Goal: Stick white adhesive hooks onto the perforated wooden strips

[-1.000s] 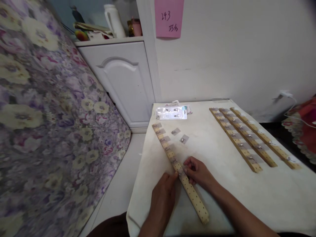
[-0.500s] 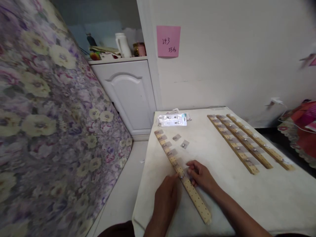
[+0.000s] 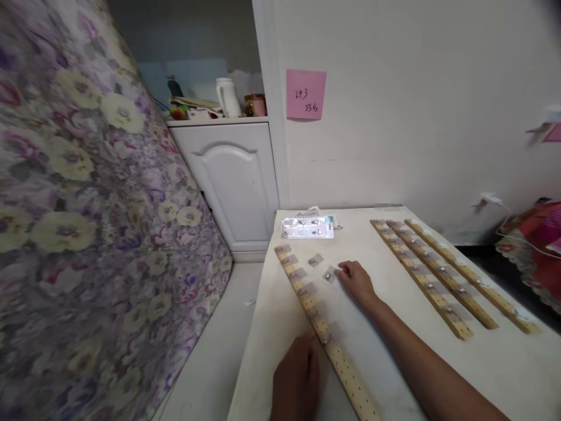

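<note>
A long, pale wooden strip [image 3: 349, 373] with rows of small holes lies slanting across the table. Several small clear plastic pieces with metal bits sit along its upper part. My left hand [image 3: 296, 374] is closed at the strip's left edge, its fingertips touching the wood beside the lowest metal bit. Out to the right of the strip, my right hand [image 3: 358, 284] reaches with fingers apart. Its fingertips are at the edge of a small clear packet [image 3: 329, 273] holding a metal piece. A second such packet [image 3: 315, 259] lies just beyond.
Three more strips [image 3: 423, 280] with metal bits lie side by side on the right. A clear blister pack [image 3: 307, 227] is at the table's back left corner. The white-covered table [image 3: 263, 351] meets a wall behind, and a floral curtain [image 3: 109, 234] hangs on the left.
My right hand has left the strip and moved up and away to the loose packets. My left hand stays by the strip. The view has tilted up slightly.
</note>
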{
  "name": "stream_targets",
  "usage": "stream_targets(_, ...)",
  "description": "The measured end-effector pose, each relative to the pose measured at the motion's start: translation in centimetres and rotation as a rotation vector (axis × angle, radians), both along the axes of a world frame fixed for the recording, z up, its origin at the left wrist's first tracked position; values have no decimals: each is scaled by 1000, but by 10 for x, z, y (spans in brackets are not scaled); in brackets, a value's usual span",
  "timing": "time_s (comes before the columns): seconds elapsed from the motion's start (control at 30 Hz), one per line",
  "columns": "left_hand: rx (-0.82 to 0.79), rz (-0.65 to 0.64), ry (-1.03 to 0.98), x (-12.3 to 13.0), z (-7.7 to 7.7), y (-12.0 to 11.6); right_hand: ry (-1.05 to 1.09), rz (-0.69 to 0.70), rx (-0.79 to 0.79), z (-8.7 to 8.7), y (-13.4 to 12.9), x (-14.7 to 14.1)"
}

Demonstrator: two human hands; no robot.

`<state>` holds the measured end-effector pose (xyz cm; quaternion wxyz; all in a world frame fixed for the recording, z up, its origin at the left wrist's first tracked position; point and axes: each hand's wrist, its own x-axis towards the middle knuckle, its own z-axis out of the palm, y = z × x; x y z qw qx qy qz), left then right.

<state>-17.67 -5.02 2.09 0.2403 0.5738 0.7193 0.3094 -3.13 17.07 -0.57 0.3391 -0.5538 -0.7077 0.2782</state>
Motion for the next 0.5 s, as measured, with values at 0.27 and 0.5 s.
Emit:
stream_targets(0.27, -42, -14, 63, 2, 3, 3, -16, -17, -33, -8, 4, -3)
stream_targets(0.5, -108, 8, 19, 2, 10, 3, 184, 14, -85, -9, 5, 2)
